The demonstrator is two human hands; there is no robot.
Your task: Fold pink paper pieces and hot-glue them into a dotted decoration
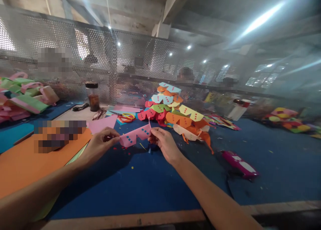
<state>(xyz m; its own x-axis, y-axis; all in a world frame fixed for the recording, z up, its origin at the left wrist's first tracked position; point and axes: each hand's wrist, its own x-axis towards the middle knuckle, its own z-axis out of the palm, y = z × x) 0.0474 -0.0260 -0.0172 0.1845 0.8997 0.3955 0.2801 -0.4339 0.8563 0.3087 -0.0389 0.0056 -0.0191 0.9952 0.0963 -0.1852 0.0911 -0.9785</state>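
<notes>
My left hand (101, 143) and my right hand (164, 143) hold a pink paper cut-out (135, 135) between them, above the blue table top (140, 183). The cut-out has pointed tips and small blue and red squares stuck on it. Each hand pinches one end with fingers closed. Just beyond the hands lies a heap of similar coloured paper cut-outs (175, 111) in orange, red, green and light blue.
A large orange sheet (30, 159) lies at the left, a pink sheet (102, 124) beyond it. Scissors with coloured handles (126, 117), a dark jar (93, 96) and a magenta object (239, 163) sit on the table. A perforated metal screen (140, 69) closes the back.
</notes>
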